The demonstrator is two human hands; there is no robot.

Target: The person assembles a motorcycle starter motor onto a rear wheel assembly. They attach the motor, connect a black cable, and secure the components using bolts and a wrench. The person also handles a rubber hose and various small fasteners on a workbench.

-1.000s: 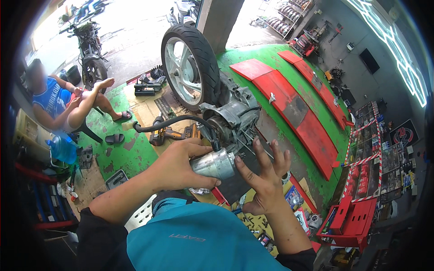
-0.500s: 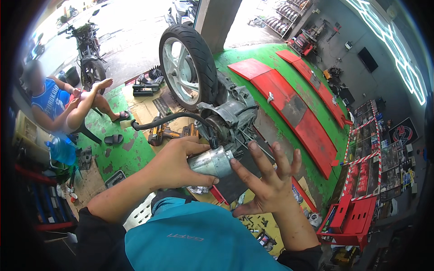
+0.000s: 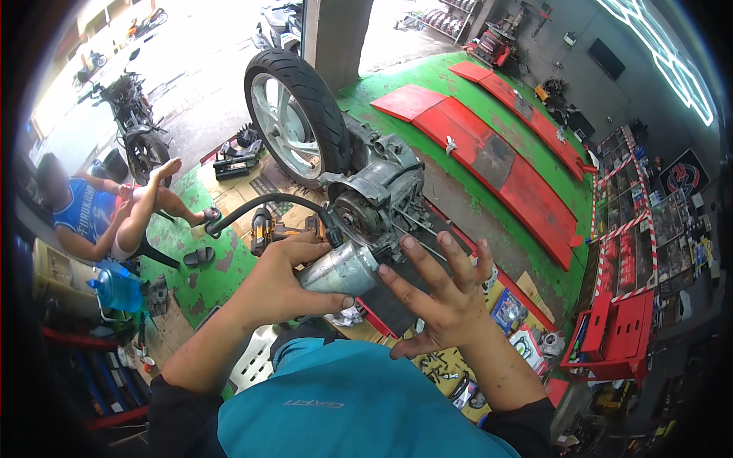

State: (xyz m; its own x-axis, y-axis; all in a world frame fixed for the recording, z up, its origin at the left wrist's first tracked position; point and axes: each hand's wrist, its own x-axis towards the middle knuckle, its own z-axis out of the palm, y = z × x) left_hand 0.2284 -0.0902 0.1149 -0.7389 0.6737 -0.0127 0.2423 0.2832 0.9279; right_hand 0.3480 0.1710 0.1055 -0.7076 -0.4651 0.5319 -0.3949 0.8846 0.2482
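My left hand (image 3: 267, 286) is closed around a silver cylindrical starter motor (image 3: 341, 272), thumb along its near side. A thick black cable (image 3: 267, 200) runs from the motor and curves out to the left. With fingers spread, my right hand (image 3: 443, 301) touches the motor's right end with the index fingertip. Just beyond both hands stands a grey metal scooter engine (image 3: 389, 179), its round opening facing me. A spoked wheel with a black tyre (image 3: 330, 107) is joined to the engine's far left side.
A yellow-and-black power drill (image 3: 262, 229) lies on cardboard left of the engine. Bolts and small parts (image 3: 439, 366) cover a yellow surface below my right hand. Red ramps (image 3: 458, 137) lie to the right, near a red tool cart (image 3: 611, 343). Someone sits at left (image 3: 92, 217).
The view has shifted, so the wheel and engine appear farther left. My left hand keeps its hold on the motor, and my right index finger stays at its end.
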